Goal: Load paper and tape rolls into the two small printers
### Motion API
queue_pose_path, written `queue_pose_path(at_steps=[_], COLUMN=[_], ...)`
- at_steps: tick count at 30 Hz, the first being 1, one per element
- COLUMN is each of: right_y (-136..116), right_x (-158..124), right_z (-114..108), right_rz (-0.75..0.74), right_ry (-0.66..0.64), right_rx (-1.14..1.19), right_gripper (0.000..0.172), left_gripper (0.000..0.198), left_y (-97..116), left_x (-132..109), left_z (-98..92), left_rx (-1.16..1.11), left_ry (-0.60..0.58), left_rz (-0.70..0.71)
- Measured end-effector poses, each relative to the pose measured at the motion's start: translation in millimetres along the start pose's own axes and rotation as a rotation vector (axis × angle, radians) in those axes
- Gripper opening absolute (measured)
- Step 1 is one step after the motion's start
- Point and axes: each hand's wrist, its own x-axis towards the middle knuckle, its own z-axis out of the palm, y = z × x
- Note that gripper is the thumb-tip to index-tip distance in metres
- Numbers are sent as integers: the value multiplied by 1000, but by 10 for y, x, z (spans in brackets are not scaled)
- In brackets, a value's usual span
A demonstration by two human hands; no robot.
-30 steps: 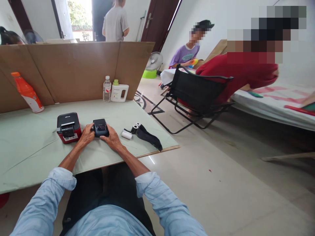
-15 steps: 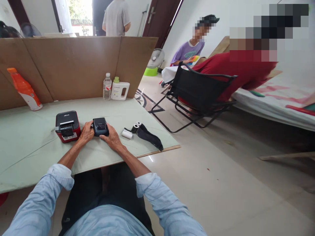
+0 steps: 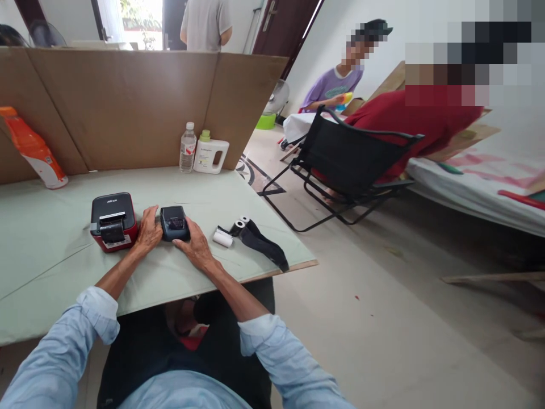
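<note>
A small black portable printer (image 3: 174, 225) rests on the pale green tabletop between my two hands. My right hand (image 3: 196, 243) grips its right side, thumb along the near edge. At its left side is my left hand (image 3: 149, 230), fingers close together and curved against a small dark part there; the fingertips are partly hidden. Just left of that hand stands a larger red and black label printer (image 3: 114, 218) with a dark strip at its front slot. To the right lie a white paper roll (image 3: 223, 238), small rolls (image 3: 237, 226) and a black strap-like piece (image 3: 264, 248).
A cardboard panel (image 3: 145, 108) stands along the table's back. Before it are an orange bottle (image 3: 36, 150), a clear water bottle (image 3: 188, 149) and a white jug (image 3: 211, 156). Right of the table is a black folding chair (image 3: 361, 145) with a person in red; two other people are farther back.
The view has tilted slightly. My left hand has straightened a little and sits slightly farther from the small printer's body. My right hand keeps its place on it.
</note>
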Motion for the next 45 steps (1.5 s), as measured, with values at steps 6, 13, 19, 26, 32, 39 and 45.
queue_pose_path(at_steps=[6,13,19,26,32,39,45], right_y=[-26,-46,-80,-122,-117,-113,-118], right_x=[-49,-103,-133,-164,-178,-190,-194], right_z=[-21,-41,-80,-116,-143,-141,-143], right_rz=[6,13,23,46,51,51,62], right_ry=[12,13,8,14,-2,7,-4], right_rx=[6,7,19,2,-3,-11,-9], right_gripper=[88,87,85,84,86,85,86], left_gripper=[81,81,75,68,70,68,68], left_y=[23,108,126,188,253,257,228], left_x=[-58,-85,-116,-212,-286,-297,-265], left_z=[56,25,-13,-53,-70,-82,-82], left_rx=[13,33,67,70,31,-6,-52], left_ry=[90,123,76,14,-17,-45,-67], left_rz=[-97,-162,-124,-30,-44,-44,-73])
